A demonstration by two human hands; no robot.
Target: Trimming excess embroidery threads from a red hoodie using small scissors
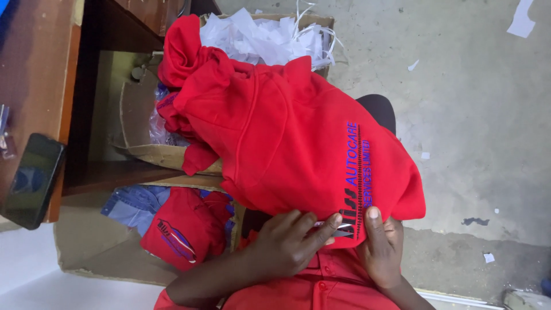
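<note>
A red garment (287,138) with blue and black embroidered lettering lies spread over my lap. My right hand (381,247) grips its near edge, thumb on top beside the lettering. My left hand (287,244) rests on the same edge. Its fingers pinch what looks like a small silvery tool (336,227), whose tip lies against the embroidery. The garment's far end is bunched up over a cardboard box (143,123).
A box of white paper shreds (264,37) stands behind the garment. More red garments (183,227) and a denim piece (135,204) lie in a low carton at the left. A dark phone (31,181) sits on a wooden desk (34,69). Paper scraps dot the concrete floor (476,103).
</note>
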